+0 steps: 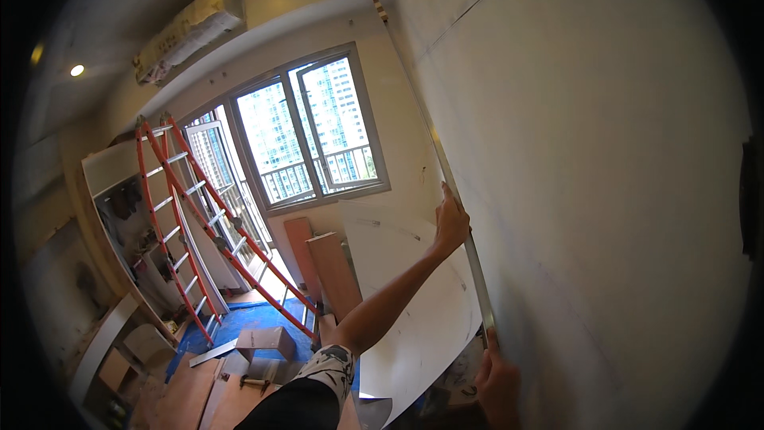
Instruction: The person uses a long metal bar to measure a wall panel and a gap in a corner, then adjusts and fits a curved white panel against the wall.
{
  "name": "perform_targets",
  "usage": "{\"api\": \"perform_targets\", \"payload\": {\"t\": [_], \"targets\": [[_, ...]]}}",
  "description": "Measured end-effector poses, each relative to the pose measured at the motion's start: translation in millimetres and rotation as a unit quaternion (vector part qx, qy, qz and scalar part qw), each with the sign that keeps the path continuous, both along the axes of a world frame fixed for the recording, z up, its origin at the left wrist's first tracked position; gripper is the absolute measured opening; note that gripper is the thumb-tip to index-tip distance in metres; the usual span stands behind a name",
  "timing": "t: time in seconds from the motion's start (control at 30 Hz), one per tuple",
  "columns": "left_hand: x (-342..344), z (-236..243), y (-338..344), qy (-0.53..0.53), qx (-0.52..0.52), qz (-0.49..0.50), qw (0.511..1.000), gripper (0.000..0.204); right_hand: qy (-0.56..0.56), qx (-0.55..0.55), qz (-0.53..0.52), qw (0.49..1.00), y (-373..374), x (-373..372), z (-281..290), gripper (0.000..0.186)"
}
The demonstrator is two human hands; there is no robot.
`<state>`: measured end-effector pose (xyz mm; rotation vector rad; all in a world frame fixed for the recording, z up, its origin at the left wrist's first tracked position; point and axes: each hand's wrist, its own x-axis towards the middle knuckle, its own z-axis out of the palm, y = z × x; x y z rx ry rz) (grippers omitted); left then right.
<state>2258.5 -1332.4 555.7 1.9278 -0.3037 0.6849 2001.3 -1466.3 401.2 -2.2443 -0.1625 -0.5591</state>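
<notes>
A long, narrow, pale strip (475,271) runs up along the wall (605,191) on my right, bending in the picture. Its far upper end, near the ceiling, shows brown and white bands. My left hand (451,221) reaches forward and is closed round the strip about midway, close to the wall. Lower down and nearer to me, my right hand (498,382) is closed at the strip's bottom end, partly in shadow. Whether the strip is a straightedge, a pole or a tape I cannot tell. A large white sheet (398,287) leans behind my left forearm.
An orange stepladder (179,223) stands at left on a blue floor cover (255,320). Wooden boards (333,271) lean below the window (314,127). Several panels, a box-shaped piece (267,342) and a hammer-like tool (255,383) lie low at left. An open cabinet (131,231) stands beyond.
</notes>
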Motion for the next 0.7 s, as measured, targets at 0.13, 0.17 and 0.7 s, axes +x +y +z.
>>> {"api": "perform_targets", "payload": {"t": [0.13, 0.17, 0.7], "targets": [[52.7, 14.1, 24.8, -0.134, 0.142, 0.077, 0.978, 0.063, -0.032, -0.029, -0.014, 0.999, 8.5, 10.3, 25.7, 0.047], [65.6, 28.7, 31.1, -0.114, 0.158, 0.084, 0.977, 0.063, 0.018, -0.033, -0.015, 0.999, 14.2, 18.7, 50.9, 0.046], [20.6, 165.8, 65.5, -0.150, 0.207, 0.104, 0.961, 0.045, -0.127, -0.068, -0.041, 0.989, 56.9, 165.4, 258.0, 0.044]]}}
